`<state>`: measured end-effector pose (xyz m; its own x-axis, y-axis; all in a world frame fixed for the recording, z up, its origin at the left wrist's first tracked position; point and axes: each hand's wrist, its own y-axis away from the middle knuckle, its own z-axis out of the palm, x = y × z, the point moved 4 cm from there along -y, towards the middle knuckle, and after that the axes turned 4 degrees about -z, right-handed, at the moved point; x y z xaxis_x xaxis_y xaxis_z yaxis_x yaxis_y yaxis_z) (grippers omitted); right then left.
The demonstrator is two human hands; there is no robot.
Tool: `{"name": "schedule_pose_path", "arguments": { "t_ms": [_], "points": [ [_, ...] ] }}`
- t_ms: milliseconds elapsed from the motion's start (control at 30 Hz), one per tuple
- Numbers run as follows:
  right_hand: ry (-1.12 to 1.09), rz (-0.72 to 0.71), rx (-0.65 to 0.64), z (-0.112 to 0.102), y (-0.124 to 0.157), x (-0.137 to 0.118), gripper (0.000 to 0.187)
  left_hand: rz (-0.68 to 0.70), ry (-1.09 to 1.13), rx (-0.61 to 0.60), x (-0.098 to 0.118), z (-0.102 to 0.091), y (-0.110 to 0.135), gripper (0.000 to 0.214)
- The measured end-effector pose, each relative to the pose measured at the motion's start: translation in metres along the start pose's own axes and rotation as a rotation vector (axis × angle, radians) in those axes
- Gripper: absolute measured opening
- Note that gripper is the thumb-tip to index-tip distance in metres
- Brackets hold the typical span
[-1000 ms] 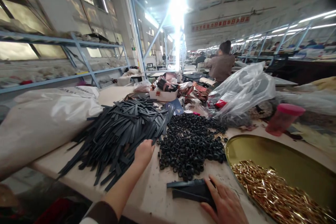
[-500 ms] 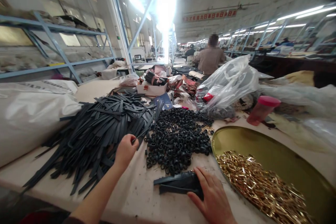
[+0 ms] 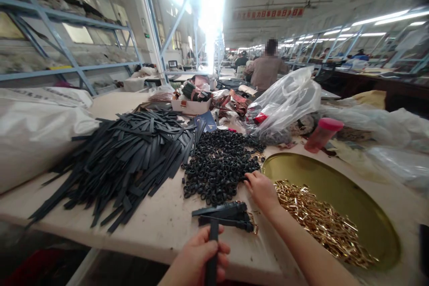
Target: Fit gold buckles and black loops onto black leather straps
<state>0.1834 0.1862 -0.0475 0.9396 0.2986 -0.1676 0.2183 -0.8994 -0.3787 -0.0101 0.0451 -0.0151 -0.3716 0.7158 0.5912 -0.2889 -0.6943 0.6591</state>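
Near the table's front edge, my left hand [image 3: 204, 254] is closed round a black strap [image 3: 213, 232], which stands roughly upright with thumb and fingers across it. My right hand [image 3: 263, 190] reaches to the right edge of a heap of small black loops [image 3: 217, 165], its thumb and forefinger pinched on a dark piece that looks like one loop. Between the hands lies a small stack of black straps [image 3: 223, 215] with gold buckles [image 3: 255, 224] at the right end. A large pile of loose black straps [image 3: 134, 156] spreads to the left.
A gold oval tray [image 3: 335, 183] holding many gold buckle parts [image 3: 318, 219] is at the right. Behind are a pink-lidded jar [image 3: 323, 136], a clear plastic bag [image 3: 288, 103] and a white box [image 3: 191, 106]. A white sack [image 3: 40, 134] sits left. Someone [image 3: 268, 71] sits farther back.
My left hand has come from the strap pile to the front with a strap. My right hand has left the stacked straps and moved up to the loop heap.
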Motion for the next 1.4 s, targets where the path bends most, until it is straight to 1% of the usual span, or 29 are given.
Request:
{"name": "schedule_pose_path", "arguments": {
  "t_ms": [33, 100, 200, 333, 433, 500, 533, 600, 667, 733, 767, 833, 900, 967, 1033, 1100, 1167, 1233, 1333, 1400],
  "points": [
    [0.016, -0.004, -0.028, 0.003, -0.003, 0.000, 0.014, -0.078, 0.048, -0.041, -0.011, 0.001, -0.004, 0.034],
    [0.040, -0.012, -0.078, 0.008, -0.005, 0.001, 0.012, -0.174, 0.121, -0.106, -0.023, 0.002, -0.008, 0.039],
    [0.044, -0.009, -0.128, 0.011, -0.006, 0.002, 0.010, -0.253, 0.190, -0.152, -0.025, 0.004, -0.011, 0.041],
    [-0.025, 0.020, -0.166, 0.009, -0.010, 0.004, 0.005, -0.242, 0.204, -0.131, -0.015, 0.005, -0.016, 0.036],
    [-0.136, 0.043, -0.170, 0.002, -0.007, 0.003, 0.008, -0.250, 0.173, -0.136, -0.012, 0.006, -0.019, 0.035],
    [-0.210, 0.056, -0.169, -0.006, 0.002, 0.000, 0.012, -0.267, 0.138, -0.147, -0.015, 0.005, -0.022, 0.035],
    [-0.268, 0.069, -0.178, -0.010, 0.009, -0.003, 0.014, -0.252, 0.112, -0.144, -0.016, 0.004, -0.023, 0.034],
    [-0.514, 0.153, -0.234, -0.018, 0.028, -0.012, 0.020, -0.181, 0.024, -0.129, -0.019, 0.004, -0.028, 0.031],
    [-1.017, 0.359, -0.318, -0.022, 0.051, -0.025, 0.023, -0.065, -0.128, -0.113, -0.019, 0.006, -0.032, 0.033],
    [-1.426, 0.553, -0.339, -0.027, 0.071, -0.041, 0.027, 0.057, -0.334, -0.105, -0.017, 0.012, -0.034, 0.037],
    [-1.561, 0.615, -0.340, -0.029, 0.079, -0.048, 0.030, 0.118, -0.450, -0.096, -0.015, 0.015, -0.033, 0.037],
    [-1.725, 0.692, -0.326, -0.033, 0.090, -0.058, 0.031, 0.217, -0.678, -0.055, -0.011, 0.021, -0.028, 0.033],
    [-1.773, 0.726, -0.286, -0.036, 0.097, -0.060, 0.026, 0.250, -0.865, -0.038, -0.010, 0.026, -0.021, 0.031],
    [-1.721, 0.715, -0.258, -0.040, 0.103, -0.057, 0.024, 0.243, -0.988, -0.059, -0.013, 0.028, -0.014, 0.031],
    [-1.631, 0.673, -0.264, -0.044, 0.108, -0.054, 0.022, 0.245, -1.057, -0.091, -0.018, 0.029, -0.009, 0.032],
    [-1.587, 0.639, -0.272, -0.049, 0.114, -0.054, 0.020, 0.274, -1.080, -0.081, -0.021, 0.029, -0.004, 0.032],
    [-1.616, 0.636, -0.263, -0.051, 0.120, -0.055, 0.019, 0.300, -1.080, -0.069, -0.024, 0.030, -0.001, 0.033],
    [-1.702, 0.643, -0.266, -0.052, 0.127, -0.059, 0.021, 0.321, -1.103, -0.061, -0.024, 0.032, 0.004, 0.032],
    [-1.808, 0.672, -0.277, -0.050, 0.137, -0.066, 0.023, 0.399, -1.223, -0.040, -0.021, 0.038, 0.012, 0.033],
    [-1.822, 0.706, -0.281, -0.049, 0.144, -0.070, 0.024, 0.429, -1.311, -0.049, -0.020, 0.042, 0.017, 0.032]
  ]
}}
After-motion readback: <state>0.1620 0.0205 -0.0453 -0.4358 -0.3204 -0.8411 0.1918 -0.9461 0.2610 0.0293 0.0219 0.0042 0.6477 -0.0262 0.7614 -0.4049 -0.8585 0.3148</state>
